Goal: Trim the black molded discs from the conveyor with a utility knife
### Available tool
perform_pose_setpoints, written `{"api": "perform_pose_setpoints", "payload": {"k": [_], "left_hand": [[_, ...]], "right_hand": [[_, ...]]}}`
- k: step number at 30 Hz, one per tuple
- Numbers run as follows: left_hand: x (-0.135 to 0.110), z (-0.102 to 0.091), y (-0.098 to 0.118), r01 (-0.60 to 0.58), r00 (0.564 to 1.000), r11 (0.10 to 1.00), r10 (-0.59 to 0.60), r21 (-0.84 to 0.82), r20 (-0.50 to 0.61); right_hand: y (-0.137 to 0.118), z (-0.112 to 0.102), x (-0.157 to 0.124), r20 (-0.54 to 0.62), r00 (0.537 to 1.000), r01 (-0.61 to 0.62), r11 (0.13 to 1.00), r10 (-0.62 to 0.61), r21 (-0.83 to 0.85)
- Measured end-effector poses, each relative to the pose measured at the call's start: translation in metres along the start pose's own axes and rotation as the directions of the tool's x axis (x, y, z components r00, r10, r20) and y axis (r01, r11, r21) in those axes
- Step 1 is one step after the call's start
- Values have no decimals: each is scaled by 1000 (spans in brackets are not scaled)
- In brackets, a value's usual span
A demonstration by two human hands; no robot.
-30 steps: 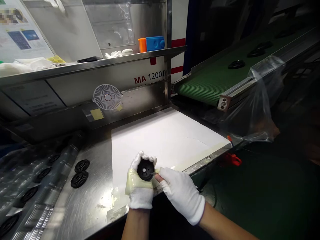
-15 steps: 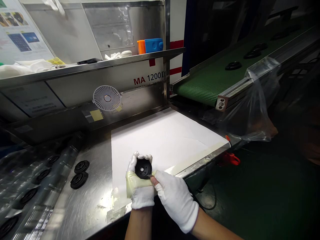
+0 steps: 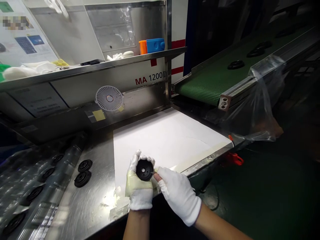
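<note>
My left hand point(image 3: 139, 190), in a white glove with yellowish tape around it, grips a round black ribbed disc point(image 3: 144, 170) with a central hole. My right hand point(image 3: 178, 195), also white-gloved, pinches a small pointed blade point(image 3: 152, 173) whose tip sits at the disc's edge. Both hands are over the near edge of a white paper sheet point(image 3: 170, 141). The underside of the disc is hidden by my left hand.
Two black discs point(image 3: 83, 173) lie on the steel table point(image 3: 92, 200) to the left. More sit under clear plastic point(image 3: 35, 190) further left and on a green conveyor point(image 3: 210, 85) at the back right. A steel shelf point(image 3: 100, 68) runs above.
The view has shifted slightly. My left hand still holds the disc, and my right hand has made only small shifts at its edge.
</note>
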State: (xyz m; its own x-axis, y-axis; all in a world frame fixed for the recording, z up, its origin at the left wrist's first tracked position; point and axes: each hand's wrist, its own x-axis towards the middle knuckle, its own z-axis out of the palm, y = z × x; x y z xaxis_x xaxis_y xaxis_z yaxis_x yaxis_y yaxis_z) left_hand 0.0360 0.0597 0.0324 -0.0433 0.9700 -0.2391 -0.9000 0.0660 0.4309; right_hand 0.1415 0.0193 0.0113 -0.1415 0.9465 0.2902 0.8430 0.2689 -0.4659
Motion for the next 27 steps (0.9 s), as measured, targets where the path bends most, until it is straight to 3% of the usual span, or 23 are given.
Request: {"api": "perform_pose_setpoints", "payload": {"k": [6,9,13,15,22,25,27], "left_hand": [[4,1,-5,-91,991,991,81,-98,-107],[-1,1,-3,-100,994,995,100,0,-53],[-6,-3,0,93,994,994,-96,48,60],[-4,-5,-1,70,994,998,-70,8,80],[9,-4,-9,29,999,992,-31,-122,-17],[8,-5,-7,-90,996,994,89,-55,-16],[5,-7,-3,-37,999,999,37,38,1]], "right_hand": [[-11,7,-6,-24,1000,7,1000,-6,14],[-10,4,-4,-14,1000,12,1000,-12,13],[-1,-2,0,-1,1000,17,999,-17,35],[2,-2,1,1,1000,-11,1000,11,21],[-4,8,-6,-23,1000,-16,1000,16,-3],[-9,9,-8,-14,1000,-2,1000,3,21],[-8,7,-7,-15,1000,10,1000,-9,17]]}}
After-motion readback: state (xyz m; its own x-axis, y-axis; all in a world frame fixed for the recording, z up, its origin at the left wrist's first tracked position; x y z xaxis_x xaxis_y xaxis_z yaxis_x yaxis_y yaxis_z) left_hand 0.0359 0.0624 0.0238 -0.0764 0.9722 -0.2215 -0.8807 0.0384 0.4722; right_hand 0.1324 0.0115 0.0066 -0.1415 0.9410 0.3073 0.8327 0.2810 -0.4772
